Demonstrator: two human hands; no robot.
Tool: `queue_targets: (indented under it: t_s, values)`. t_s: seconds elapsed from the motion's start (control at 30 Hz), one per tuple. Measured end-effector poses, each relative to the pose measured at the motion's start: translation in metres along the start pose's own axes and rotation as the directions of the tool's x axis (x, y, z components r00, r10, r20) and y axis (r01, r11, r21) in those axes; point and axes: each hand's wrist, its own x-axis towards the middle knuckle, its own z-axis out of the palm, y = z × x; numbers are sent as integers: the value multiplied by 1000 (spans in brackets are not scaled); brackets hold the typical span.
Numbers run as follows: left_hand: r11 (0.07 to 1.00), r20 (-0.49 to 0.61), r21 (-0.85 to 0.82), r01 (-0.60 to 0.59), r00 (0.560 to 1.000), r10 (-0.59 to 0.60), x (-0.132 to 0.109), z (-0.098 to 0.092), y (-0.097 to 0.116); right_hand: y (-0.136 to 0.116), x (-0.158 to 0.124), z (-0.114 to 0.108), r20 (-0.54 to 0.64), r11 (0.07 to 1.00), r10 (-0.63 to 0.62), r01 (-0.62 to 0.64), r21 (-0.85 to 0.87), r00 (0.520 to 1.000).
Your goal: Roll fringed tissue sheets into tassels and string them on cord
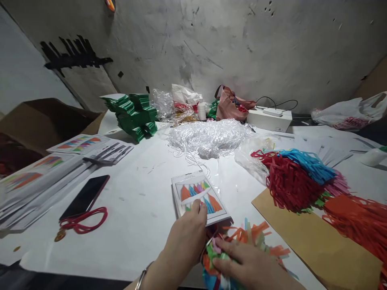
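Note:
My left hand point(190, 227) grips a flat white printed box point(184, 182), its fingers closed over the front picture of coloured tassels. The box lies tilted on the white table, its near end towards me. Just to its right, my right hand point(242, 257) is closed on a bundle of multicoloured paper tassels point(211, 255) at the box's near end. Orange, green, pink and blue strips stick out around those fingers. Whether any strips are inside the box is hidden by my hands.
White string point(211, 137) lies heaped behind the box. Red tassels point(284, 181) and orange tassels point(356, 221) rest at right by brown cardboard point(302, 229). At left are a phone point(86, 197), printed box sheets point(36, 173) and green paper stacks point(133, 114).

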Motion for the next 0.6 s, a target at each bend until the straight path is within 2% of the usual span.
queue_targets:
  t_s: [0.07, 0.13, 0.23, 0.3, 0.37, 0.4, 0.47, 0.5, 0.53, 0.6]
  values:
    - [1000, 13, 3, -15, 1000, 15, 1, 8, 3, 7, 0, 4, -43, 981, 156, -150, 120, 987]
    - [1000, -1, 0, -6, 1000, 6, 3, 15, 3, 13, -4, 12, -97, 937, 305, -281, 208, 947]
    - [1000, -45, -2, -18, 999, 18, 4, 21, 2, 13, -8, 29, -228, 906, 410, -364, 216, 883]
    - [1000, -71, -7, -26, 997, 25, 5, 19, 1, 7, -4, 46, -378, 924, 378, -369, 99, 845]
    - [1000, -93, -19, -18, 996, 16, 4, 13, 0, -2, 3, 65, -517, 942, 244, -328, -77, 820]
    - [1000, -98, -28, -12, 995, 9, 4, 11, 0, -5, 8, 72, -542, 949, 148, -272, -156, 827]
    - [999, -91, -36, -14, 996, 10, 4, 8, 1, -10, 16, 79, -513, 959, -10, -138, -248, 858]
    - [999, -84, -38, -20, 996, 17, 4, 9, 3, -11, 19, 78, -471, 962, -24, -107, -250, 882]
    - [999, -79, -37, -28, 997, 25, 5, 10, 7, -11, 23, 75, -427, 964, 11, -123, -235, 904]
    - [999, -73, -23, -48, 996, 46, 5, 16, 16, -13, 29, 66, -365, 951, 180, -256, -171, 913]
